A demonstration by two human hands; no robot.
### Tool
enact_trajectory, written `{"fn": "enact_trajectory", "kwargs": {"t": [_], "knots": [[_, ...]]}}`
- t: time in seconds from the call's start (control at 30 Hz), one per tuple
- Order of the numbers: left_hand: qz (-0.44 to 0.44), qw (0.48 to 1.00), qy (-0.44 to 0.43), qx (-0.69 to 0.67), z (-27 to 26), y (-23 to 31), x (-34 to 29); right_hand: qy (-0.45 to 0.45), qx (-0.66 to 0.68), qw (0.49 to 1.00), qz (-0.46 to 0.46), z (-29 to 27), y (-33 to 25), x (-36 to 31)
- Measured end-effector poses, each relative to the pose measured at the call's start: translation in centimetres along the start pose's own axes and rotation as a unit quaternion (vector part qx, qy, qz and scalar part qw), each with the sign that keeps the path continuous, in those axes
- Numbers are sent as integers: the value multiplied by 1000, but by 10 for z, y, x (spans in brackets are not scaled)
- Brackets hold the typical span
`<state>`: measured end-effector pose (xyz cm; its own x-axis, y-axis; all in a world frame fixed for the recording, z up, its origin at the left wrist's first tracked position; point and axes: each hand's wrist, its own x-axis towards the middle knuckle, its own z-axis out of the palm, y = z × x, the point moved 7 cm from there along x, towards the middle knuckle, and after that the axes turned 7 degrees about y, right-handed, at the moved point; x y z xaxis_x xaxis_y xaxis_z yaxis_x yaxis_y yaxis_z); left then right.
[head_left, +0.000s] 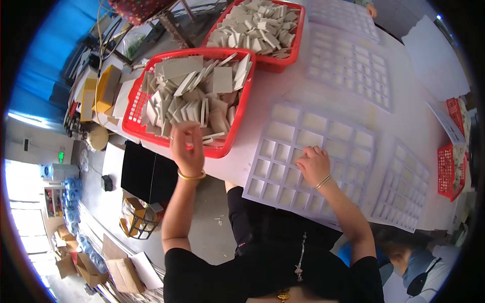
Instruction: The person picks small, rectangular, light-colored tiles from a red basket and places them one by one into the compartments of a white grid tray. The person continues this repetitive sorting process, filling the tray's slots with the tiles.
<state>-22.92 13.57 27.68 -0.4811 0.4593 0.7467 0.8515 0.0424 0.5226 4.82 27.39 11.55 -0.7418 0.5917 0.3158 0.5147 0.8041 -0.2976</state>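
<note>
My left hand [188,149] hovers at the front rim of a red plastic basket [237,126], its fingers bent and apart, with nothing visible between them. Pale grey flat tiles [222,79] of several sizes fill this basket in loose heaps. My right hand [314,164] is over a white grid tray [262,146] on the table in front of me. Its fingers are bunched together and point down at a compartment near the tray's middle; whatever they grip is hidden beneath them. Many compartments of this tray have pale pieces lying in them.
Behind the near basket stands a second red basket [298,38] of tiles. More white grid trays [348,63] lie farther back and at the right [404,187] on the white table [283,86]. Small red baskets [449,171] stand at the far right. Another person's hand [372,10] shows at the top.
</note>
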Motion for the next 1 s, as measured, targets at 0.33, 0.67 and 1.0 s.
{"fn": "enact_trajectory", "kwargs": {"t": [0.33, 0.67, 1.0], "knots": [[133, 974, -177, 49, 217, 12, 107, -102, -56, 993, 34, 2, -4, -2], [202, 905, -229, 297, 349, -15, 149, -68, -3, 996, 65, 2, 2, -12], [266, 900, -268, 216, 359, -23, 154, -41, 29, 995, 81, 1, 8, -15]]}}
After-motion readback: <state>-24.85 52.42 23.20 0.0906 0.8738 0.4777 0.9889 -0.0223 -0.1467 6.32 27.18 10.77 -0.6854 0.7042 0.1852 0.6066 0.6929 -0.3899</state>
